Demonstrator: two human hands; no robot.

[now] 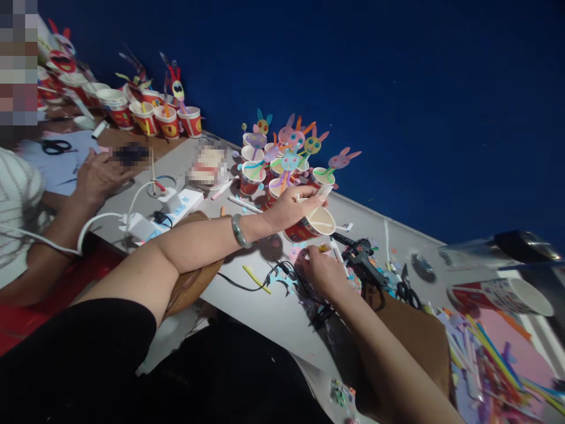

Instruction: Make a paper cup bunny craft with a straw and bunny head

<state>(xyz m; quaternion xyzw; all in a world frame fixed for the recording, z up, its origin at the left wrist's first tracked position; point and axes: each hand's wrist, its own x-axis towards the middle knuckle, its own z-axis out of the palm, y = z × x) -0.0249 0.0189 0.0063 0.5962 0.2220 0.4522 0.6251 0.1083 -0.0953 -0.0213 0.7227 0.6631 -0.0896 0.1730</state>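
My left hand [292, 209], a bangle on its wrist, is closed on a red and white paper cup [296, 233], tilted with its mouth toward the right. A white strip [325, 192] stands up by its fingers at the rim. Just below the cup, my right hand [325, 274] is low over the table, its fingers bent together. A small yellow piece [324, 248] shows at its fingertips; what they grip is unclear. Close by lie pale blue paper scraps [286, 281], a yellow strip [256, 279] and a black tool [364, 262] of unclear kind.
Behind my hands stand several cups with rabbit-like paper figures [290, 161]. More decorated cups [166, 122] line the far left. A power strip [183, 209], scissors [406, 291], a lying paper cup [498, 296] and coloured strips [489, 353] surround me. At left is another person's hand [95, 176].
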